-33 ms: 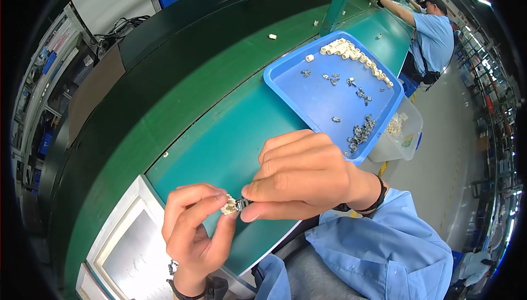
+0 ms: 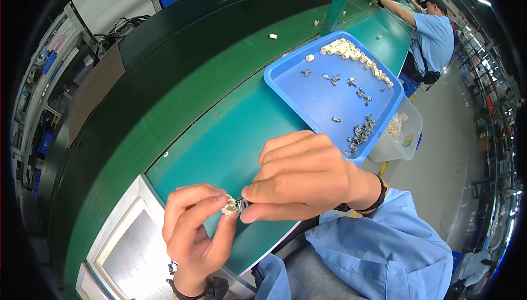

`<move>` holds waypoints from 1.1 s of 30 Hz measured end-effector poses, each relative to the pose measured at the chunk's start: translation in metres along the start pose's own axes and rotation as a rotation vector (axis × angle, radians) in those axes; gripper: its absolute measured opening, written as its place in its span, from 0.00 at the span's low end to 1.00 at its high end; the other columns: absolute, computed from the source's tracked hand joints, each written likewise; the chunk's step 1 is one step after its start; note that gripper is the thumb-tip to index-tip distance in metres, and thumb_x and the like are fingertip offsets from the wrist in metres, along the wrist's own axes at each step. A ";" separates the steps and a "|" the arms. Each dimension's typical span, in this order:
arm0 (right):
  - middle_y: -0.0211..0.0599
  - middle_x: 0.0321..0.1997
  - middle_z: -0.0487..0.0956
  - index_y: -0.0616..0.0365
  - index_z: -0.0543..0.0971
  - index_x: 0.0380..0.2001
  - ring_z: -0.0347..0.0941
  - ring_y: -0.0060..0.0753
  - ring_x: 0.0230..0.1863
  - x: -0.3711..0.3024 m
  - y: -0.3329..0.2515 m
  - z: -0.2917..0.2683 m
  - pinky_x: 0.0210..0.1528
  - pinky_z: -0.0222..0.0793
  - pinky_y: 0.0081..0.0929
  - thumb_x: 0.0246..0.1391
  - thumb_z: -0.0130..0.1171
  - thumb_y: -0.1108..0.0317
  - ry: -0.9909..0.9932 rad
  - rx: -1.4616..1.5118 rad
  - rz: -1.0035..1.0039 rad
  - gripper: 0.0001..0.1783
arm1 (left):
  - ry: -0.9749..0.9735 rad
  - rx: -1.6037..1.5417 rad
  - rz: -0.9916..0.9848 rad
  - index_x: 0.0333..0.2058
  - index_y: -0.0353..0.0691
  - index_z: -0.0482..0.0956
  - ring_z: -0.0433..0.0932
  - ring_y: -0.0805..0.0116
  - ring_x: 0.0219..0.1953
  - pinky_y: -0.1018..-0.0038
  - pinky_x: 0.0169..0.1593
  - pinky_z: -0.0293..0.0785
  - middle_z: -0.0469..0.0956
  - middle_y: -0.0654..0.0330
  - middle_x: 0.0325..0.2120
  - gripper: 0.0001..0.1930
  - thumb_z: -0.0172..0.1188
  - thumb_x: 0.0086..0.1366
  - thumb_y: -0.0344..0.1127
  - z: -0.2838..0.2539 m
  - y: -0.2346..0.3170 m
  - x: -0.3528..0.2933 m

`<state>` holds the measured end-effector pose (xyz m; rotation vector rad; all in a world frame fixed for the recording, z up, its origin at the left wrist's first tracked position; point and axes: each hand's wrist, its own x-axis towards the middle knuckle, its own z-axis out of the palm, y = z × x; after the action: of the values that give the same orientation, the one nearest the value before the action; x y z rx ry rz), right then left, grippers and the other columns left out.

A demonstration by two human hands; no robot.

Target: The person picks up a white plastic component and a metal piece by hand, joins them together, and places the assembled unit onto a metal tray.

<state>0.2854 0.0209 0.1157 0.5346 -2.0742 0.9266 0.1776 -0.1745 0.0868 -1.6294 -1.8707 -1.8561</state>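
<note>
My left hand (image 2: 195,228) pinches a cream plastic housing (image 2: 229,205) between thumb and fingertips. From the right, my right hand (image 2: 304,182) grips a small silvery metal part (image 2: 241,204) between thumb and forefinger. The metal part meets the housing's open end; how far inside it sits is hidden. Both hands are above the green worktop (image 2: 214,152), just short of a blue tray (image 2: 291,100). Inside the tray, cream housings (image 2: 351,53) line the far right side and a heap of metal parts (image 2: 361,134) lies near the closest corner.
A white-framed panel (image 2: 99,245) stands at the lower left. Along the worktop runs a dark green belt (image 2: 181,97) carrying a few cream pieces (image 2: 273,36). Beyond the tray are a green post (image 2: 338,4), a translucent bin (image 2: 409,135) and a co-worker in blue (image 2: 433,39).
</note>
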 end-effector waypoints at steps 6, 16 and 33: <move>0.39 0.22 0.81 0.67 0.83 0.29 0.74 0.32 0.18 0.000 -0.001 0.002 0.21 0.67 0.27 0.51 0.79 0.69 -0.022 -0.008 -0.013 0.13 | -0.030 0.037 0.046 0.42 0.31 0.83 0.82 0.58 0.37 0.69 0.37 0.80 0.79 0.49 0.40 0.19 0.69 0.50 0.15 -0.001 0.002 0.001; 0.37 0.24 0.81 0.66 0.84 0.29 0.74 0.30 0.19 -0.003 -0.003 0.004 0.22 0.68 0.25 0.49 0.79 0.69 -0.064 -0.080 -0.024 0.13 | -0.058 0.049 0.066 0.41 0.31 0.83 0.83 0.58 0.37 0.69 0.36 0.80 0.80 0.49 0.40 0.17 0.71 0.50 0.16 0.000 0.002 0.001; 0.37 0.27 0.82 0.64 0.85 0.31 0.74 0.27 0.21 -0.017 0.002 0.011 0.28 0.71 0.24 0.54 0.74 0.67 0.064 -0.265 -0.226 0.11 | -0.097 0.002 0.010 0.41 0.31 0.82 0.83 0.58 0.39 0.68 0.39 0.81 0.80 0.49 0.41 0.16 0.69 0.52 0.16 0.005 0.003 -0.001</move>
<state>0.2893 0.0149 0.0972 0.5746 -1.9900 0.5226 0.1832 -0.1724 0.0873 -1.7546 -1.8964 -1.8015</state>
